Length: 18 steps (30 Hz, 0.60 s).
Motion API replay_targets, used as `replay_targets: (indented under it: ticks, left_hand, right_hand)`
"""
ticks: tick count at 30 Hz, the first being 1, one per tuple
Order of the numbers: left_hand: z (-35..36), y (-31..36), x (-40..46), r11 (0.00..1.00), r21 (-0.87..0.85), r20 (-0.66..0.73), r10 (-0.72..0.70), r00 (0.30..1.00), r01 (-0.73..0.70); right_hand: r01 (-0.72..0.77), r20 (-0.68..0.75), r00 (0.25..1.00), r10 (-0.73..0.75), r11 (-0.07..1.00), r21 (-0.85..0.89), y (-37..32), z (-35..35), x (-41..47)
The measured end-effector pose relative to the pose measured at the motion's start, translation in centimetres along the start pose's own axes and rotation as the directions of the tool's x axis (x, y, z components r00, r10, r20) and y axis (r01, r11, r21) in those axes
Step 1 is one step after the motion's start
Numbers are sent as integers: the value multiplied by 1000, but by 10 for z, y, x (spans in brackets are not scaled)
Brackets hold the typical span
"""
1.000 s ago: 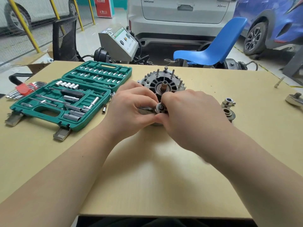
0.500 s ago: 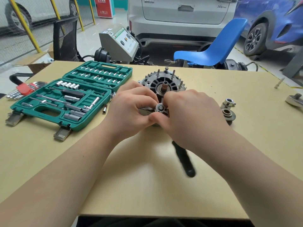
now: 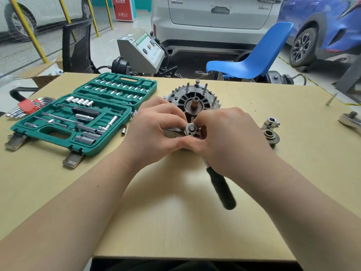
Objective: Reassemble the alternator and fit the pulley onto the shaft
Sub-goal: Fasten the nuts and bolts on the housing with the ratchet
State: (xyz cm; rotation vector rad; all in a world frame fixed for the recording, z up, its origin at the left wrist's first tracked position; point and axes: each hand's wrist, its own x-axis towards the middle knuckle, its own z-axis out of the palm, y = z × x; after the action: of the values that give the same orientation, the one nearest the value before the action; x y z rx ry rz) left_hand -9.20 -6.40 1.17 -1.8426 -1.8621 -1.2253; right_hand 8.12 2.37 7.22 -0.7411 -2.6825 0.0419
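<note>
Left hand (image 3: 154, 132): fingers curled, pinching the metal head of a ratchet wrench (image 3: 190, 131) from its left side; thumb tip meets the other hand's thumb just below the round head.
Right hand (image 3: 226, 139): fingers curled round the same wrench head from its right side, fingertips pressed close against it.
Ratchet wrench: round silver head showing between the two sets of fingertips; its black handle (image 3: 221, 187) sticks out from under the right palm toward the person, blurred.
Alternator (image 3: 193, 102): on the table just beyond the fingertips, lying flat with its shaft (image 3: 195, 102) pointing up; thin studs stand around its rim. The near part is hidden by both hands.
Pulley parts (image 3: 270, 134): two small round metal pieces on the table to the right of the right hand, apart from it.
Socket set (image 3: 82, 114): open green case left of the left hand, holding sockets, bits and extension bars.
Hex keys (image 3: 27, 107): in a red holder, further left past the case.
Table (image 3: 175, 222): pale wooden top under everything.
Writing: a red sign (image 3: 123, 8) far behind carries white characters, too small to read; a badge on the silver car (image 3: 214, 18) is also unreadable.
Blue chair (image 3: 252, 59): beyond the table's far edge.
</note>
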Motion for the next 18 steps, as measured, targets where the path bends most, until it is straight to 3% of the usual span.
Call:
replay_targets:
  ticks: [7,13,18]
  left_hand:
    - [-1,4,-1,1000,-8,7,-16,1000,16]
    - [-1,1,-1,999,-29,17,-16,1000,16]
    - [1,1,-1,1000,-8,-30,-17,999,16]
  right_hand:
    - [-3,-50,999,8,994,105,0,6,-24]
    - [136,-10,991,-137,987,-82,9,-6,-10]
    - [73,-25,997,-73,997,-33,10,-8,-11]
